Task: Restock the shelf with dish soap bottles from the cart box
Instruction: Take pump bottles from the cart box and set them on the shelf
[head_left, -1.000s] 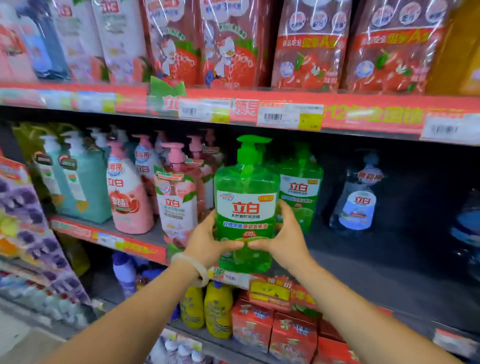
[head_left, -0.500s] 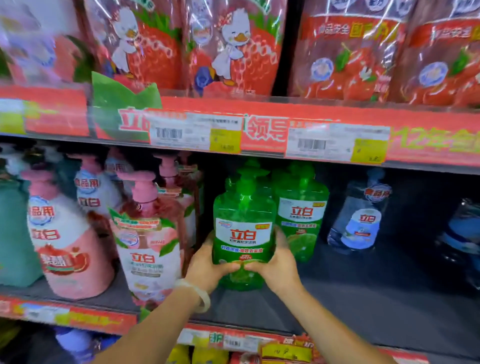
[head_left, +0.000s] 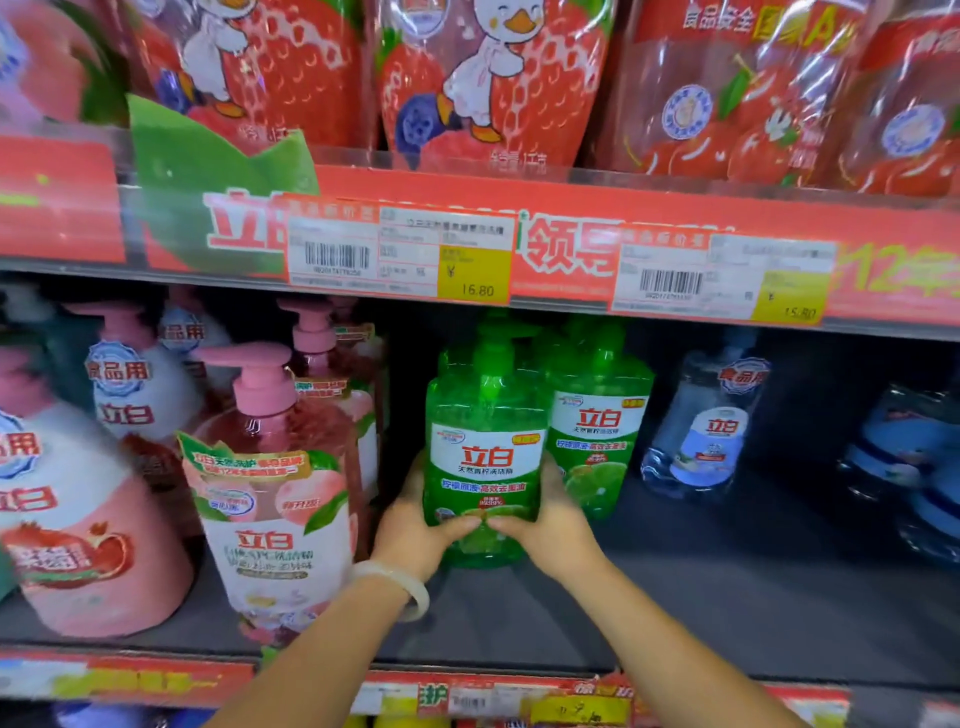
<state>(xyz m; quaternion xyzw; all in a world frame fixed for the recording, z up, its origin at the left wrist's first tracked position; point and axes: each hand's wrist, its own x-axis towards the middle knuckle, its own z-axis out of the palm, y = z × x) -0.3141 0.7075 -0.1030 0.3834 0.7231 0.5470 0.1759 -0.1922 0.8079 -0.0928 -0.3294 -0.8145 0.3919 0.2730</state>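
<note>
Both hands clasp the green bottle (head_left: 483, 462) low on its body: the left hand (head_left: 410, 530) wraps its left flank, the right hand (head_left: 556, 525) its right flank, and the two thumbs nearly meet across the front below the label. The bottle stands upright, its long axis vertical and the pump pointing up toward the shelf edge above. It lies straight ahead of the hands, between them, so neither is clearly nearer. Its base looks to be on or just above the dark shelf (head_left: 727, 597); which of the two I cannot tell.

The coming move likely turns on depth. A second green bottle (head_left: 602, 426) sits just right of the held bottle and a little behind it, touching or nearly so, and the held one probably wants sliding back level with it.

The held bottle is translucent green plastic, flat-faced with rounded shoulders, and wears a glossy white label. A pale, smooth bangle (head_left: 400, 587) circles the left wrist. Left of the held bottle stand pink bottles (head_left: 275, 493) with pump tops. Right of it, beyond the second green one, is a clear bottle (head_left: 701, 431). The shelf surface looks matt.
</note>
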